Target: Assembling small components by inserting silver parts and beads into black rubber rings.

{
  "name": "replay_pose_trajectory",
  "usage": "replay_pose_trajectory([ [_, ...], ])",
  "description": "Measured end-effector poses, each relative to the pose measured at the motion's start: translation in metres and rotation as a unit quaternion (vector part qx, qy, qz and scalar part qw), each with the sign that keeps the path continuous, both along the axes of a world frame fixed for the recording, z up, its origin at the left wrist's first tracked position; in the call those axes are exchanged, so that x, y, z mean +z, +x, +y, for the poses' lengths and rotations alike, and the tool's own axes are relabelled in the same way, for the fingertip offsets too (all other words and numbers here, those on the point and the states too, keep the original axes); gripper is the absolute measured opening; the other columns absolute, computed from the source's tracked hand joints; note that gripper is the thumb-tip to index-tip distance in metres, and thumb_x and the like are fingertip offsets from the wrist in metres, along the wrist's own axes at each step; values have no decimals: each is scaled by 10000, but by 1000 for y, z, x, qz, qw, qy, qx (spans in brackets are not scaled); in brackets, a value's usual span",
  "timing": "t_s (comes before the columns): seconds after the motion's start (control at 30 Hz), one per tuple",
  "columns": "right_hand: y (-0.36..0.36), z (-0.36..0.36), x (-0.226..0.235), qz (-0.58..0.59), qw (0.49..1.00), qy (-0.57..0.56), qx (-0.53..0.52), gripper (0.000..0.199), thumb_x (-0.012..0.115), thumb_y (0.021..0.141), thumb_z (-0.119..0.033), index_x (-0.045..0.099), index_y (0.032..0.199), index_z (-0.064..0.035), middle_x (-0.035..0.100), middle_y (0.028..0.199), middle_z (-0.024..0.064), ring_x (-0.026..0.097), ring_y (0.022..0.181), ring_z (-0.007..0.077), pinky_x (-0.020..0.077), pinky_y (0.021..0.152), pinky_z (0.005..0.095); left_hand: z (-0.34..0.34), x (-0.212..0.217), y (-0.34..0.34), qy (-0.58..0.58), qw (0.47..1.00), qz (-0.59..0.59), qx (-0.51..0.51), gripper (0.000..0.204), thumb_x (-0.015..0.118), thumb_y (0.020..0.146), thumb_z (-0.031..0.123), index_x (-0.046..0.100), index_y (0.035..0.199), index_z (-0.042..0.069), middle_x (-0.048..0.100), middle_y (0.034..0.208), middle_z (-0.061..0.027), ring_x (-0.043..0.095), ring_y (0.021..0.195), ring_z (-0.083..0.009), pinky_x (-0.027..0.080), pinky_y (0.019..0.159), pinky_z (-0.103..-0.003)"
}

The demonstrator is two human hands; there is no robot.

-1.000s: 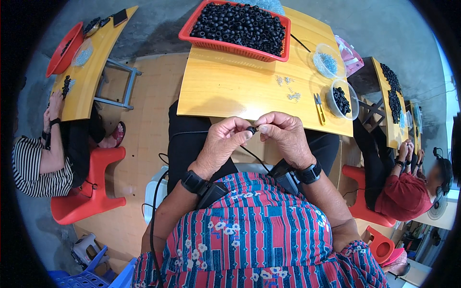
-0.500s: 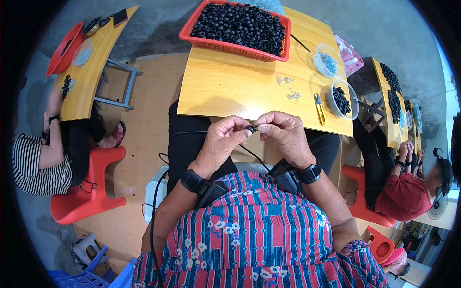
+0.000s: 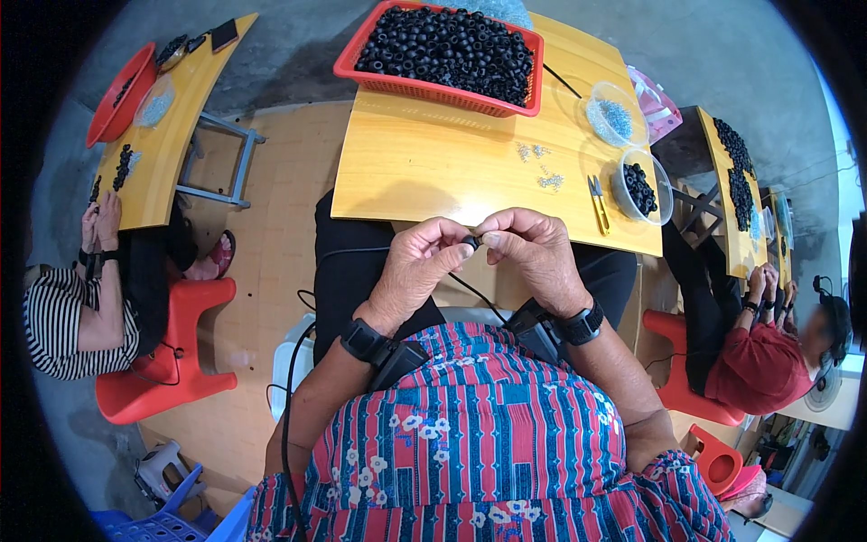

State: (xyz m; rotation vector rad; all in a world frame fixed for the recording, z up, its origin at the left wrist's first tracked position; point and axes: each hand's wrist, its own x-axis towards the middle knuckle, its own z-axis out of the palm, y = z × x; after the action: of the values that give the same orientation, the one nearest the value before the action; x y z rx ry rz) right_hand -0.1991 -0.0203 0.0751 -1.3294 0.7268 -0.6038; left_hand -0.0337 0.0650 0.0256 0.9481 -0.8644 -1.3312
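Just in front of the yellow table's near edge, my two hands meet over my lap. My left hand (image 3: 414,265) pinches a small black ring-shaped plastic piece (image 3: 471,241) between thumb and forefinger. Against its right side, my right hand (image 3: 533,256) is closed in a pinch, thumb tip touching or nearly touching the piece. Whatever is between the right fingertips is hidden. On the tabletop beyond lie small piles of tiny shiny metal-looking pieces (image 3: 551,182). Yellow-handled snips (image 3: 600,206) lie to their right, beside a clear tub (image 3: 662,210) of black pieces.
A red basket (image 3: 433,98) heaped with similar black pieces stands at the table's far side. Another clear tub (image 3: 638,119) holds tiny pale pieces. Co-workers sit at tables left and right. Dark cables (image 3: 289,425) run past my arms and lap.
My hands keep nearly the same pinch on the black piece. At the left table, the co-worker in stripes has shifted, both hands now showing at the table edge.
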Motion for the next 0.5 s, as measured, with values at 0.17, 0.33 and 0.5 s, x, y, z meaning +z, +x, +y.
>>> replay_pose_trajectory([
  [0.17,2,1,-2,1,1000,7,-14,101,634,871,-35,672,952,11,667,850,41,579,713,78,495,642,219,0,0,0,8,1000,0,0,172,630,898,116,611,1035,13,588,863,0,552,776,-63,487,700,-212],
  [0.33,3,2,-1,0,1000,15,-16,99,632,868,-25,669,951,14,666,849,42,577,708,81,494,640,221,1,-4,0,7,1000,8,3,175,625,903,127,609,1032,10,590,864,-1,547,774,-61,484,700,-214],
  [0.5,2,1,-4,2,1000,10,-16,103,627,869,-21,667,956,15,664,845,41,575,704,81,494,641,223,0,-6,0,6,1000,15,2,171,620,906,127,608,1031,11,586,857,4,543,775,-58,482,698,-215],
])
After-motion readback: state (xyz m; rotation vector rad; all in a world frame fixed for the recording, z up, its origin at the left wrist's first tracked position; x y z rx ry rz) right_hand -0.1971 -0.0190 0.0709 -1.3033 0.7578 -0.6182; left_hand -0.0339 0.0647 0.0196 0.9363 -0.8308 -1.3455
